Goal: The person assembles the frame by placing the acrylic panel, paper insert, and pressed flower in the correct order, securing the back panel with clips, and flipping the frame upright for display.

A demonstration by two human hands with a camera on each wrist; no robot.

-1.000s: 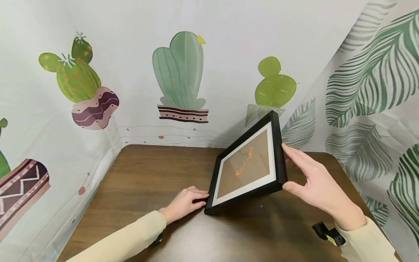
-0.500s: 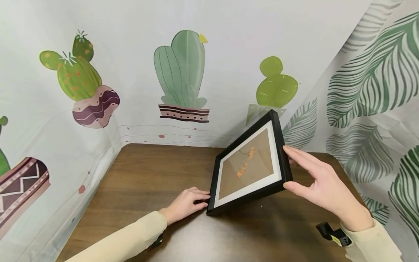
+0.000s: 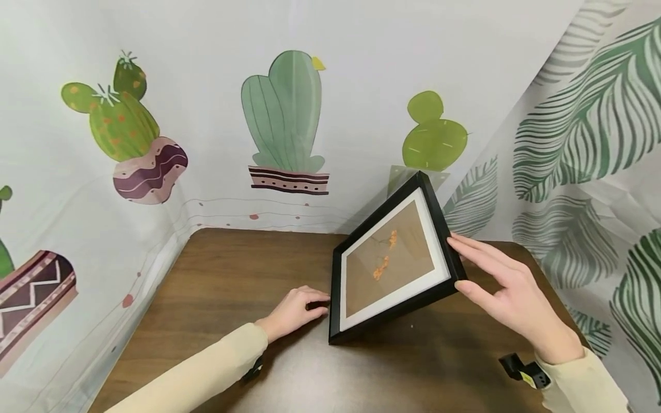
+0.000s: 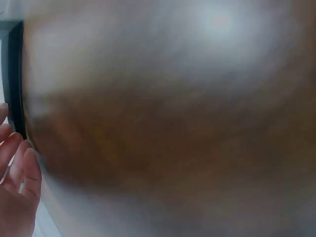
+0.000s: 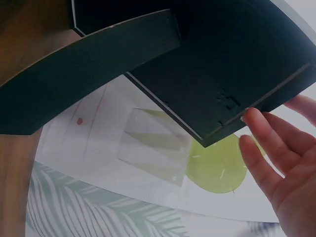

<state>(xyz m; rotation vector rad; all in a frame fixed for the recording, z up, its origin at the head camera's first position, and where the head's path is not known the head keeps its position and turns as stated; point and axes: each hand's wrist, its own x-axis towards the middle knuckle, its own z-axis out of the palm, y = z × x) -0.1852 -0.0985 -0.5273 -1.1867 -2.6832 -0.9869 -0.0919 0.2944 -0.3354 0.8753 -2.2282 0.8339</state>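
Note:
A black picture frame (image 3: 392, 264) with a white mat and orange blossoms on brown stands tilted back on the table, right of centre in the head view. Its dark back (image 5: 217, 74) and a swung-out stand leg (image 5: 98, 74) show in the right wrist view. My right hand (image 3: 516, 292) touches the frame's right edge near the lower corner, with fingers stretched and thumb apart; some fingertips reach the back edge. My left hand (image 3: 296, 310) rests on the table at the frame's left edge, fingers loosely bent; whether they touch the edge is unclear.
The brown wooden table (image 3: 237, 264) has a rounded back corner on each side. Cloth hangings (image 3: 361, 69) printed with cacti and leaves stand close behind and beside it. A black device (image 3: 524, 371) sits on the right wrist.
The frame has turned slightly, its right edge coming toward me and its upper corner shifting left. My right hand moved with it. My left fingers have drawn back a little along the left edge.

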